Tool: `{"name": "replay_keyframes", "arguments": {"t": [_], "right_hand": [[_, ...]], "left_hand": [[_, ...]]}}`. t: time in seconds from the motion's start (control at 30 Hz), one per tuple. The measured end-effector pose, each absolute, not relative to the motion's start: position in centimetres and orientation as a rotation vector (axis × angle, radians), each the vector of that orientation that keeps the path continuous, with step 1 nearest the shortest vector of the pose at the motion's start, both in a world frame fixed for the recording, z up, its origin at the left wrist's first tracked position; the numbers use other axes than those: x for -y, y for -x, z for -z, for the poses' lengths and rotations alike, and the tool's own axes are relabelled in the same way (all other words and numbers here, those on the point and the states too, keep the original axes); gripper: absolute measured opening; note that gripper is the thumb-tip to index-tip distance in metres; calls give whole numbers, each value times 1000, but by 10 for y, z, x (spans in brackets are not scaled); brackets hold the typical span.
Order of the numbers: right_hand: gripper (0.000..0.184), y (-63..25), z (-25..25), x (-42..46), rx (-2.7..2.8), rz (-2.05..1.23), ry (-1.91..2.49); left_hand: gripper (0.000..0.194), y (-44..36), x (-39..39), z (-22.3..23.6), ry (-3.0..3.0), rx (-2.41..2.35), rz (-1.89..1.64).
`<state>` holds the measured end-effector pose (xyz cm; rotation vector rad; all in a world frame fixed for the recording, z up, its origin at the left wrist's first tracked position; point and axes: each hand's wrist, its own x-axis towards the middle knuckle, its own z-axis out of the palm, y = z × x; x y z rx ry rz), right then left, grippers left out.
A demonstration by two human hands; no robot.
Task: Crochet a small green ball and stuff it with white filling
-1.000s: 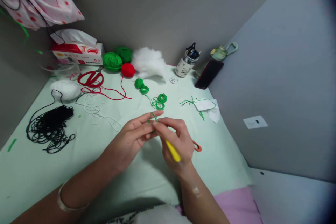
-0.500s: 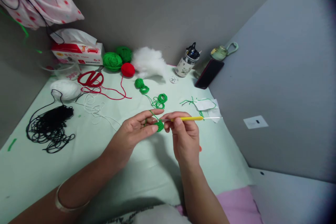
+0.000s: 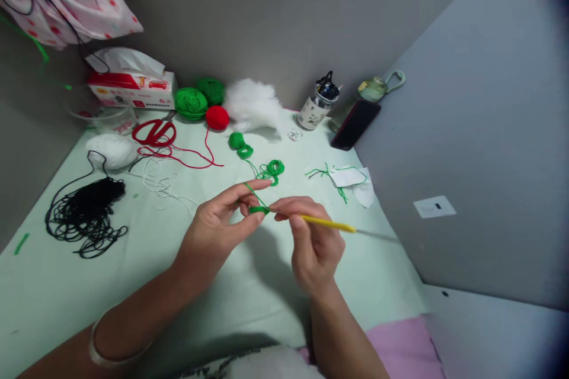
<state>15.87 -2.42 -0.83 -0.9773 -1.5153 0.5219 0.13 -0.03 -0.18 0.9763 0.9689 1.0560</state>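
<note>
Between thumb and fingers my left hand (image 3: 217,219) pinches a small green crochet piece (image 3: 258,209). A strand of green yarn runs from the piece up over the raised index finger. My right hand (image 3: 316,243) grips a crochet hook (image 3: 329,222) by its yellow handle, its thin metal tip pointing left and meeting the edge of the piece. Whether the tip is inside a stitch is too small to tell. Beyond the fingers, loose green yarn coils (image 3: 275,168) lie on the table, joined by a strand to a small green ball (image 3: 237,141).
At the left lie a black yarn tangle (image 3: 91,210), a white yarn ball (image 3: 112,151) and red-handled scissors (image 3: 154,133). Along the back stand a tissue box (image 3: 133,92), white stuffing (image 3: 253,105), a pen cup (image 3: 313,109) and a phone (image 3: 356,124). Paper scraps (image 3: 349,176) lie right.
The crochet hook has tilted, its rear end swinging down, and my right hand has shifted slightly down and right. The green piece has turned and now shows edge-on.
</note>
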Motion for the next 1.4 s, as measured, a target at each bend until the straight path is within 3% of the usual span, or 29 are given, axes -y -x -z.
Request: {"name": "replay_keyframes", "arguments": {"t": [0.13,0.2,0.47,0.8,0.93,1.07,1.4], "right_hand": [[34,-157,14,27,1836,-23,1014],[36,-157,15,28,1841,20,1038],[19,-158,11,17,1255,-780,909],[37,-157,14,25,1704,-252,1042],[22,-164,13,18,1325,-597,1022],[15,-162,12,14,1072,-980,936],[18,-163,16,13,1023,-1048,963]], "left_hand": [[47,-5,1,-1,-800,-872,-1066],[52,-4,-1,-2,-620,-766,-938],[44,-1,-6,1,-567,-684,-904],[42,-6,-3,4,-539,-734,-907],[22,-2,-9,6,-424,-640,-847],[30,-1,-9,6,-552,-647,-882],[34,0,-4,3,-815,-795,-907]]}}
